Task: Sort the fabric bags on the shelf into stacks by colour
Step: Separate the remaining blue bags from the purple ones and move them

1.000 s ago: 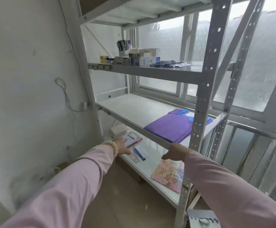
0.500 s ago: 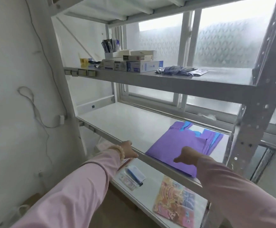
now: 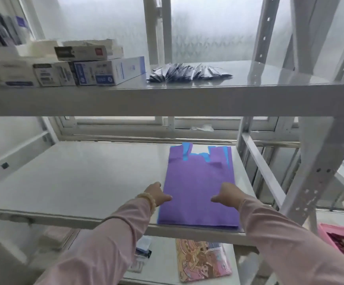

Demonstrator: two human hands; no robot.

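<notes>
Both the left hand [image 3: 156,194] and the right hand [image 3: 227,195] lay thumbs on the stack of bags [image 3: 197,182] at the shelf's [image 3: 85,182] front right, though I cannot tell whether they grip; the bags look thin, limp and light, best pinched at the side edges.

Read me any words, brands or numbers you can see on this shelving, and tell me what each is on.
No text here can be read.
Blue and white box: print on its end, too blurred.
Box on top of the stack: dark label with red mark, too blurred.
White boxes to its left: dark labels, too blurred.
Purple bag: no print shows.
</notes>
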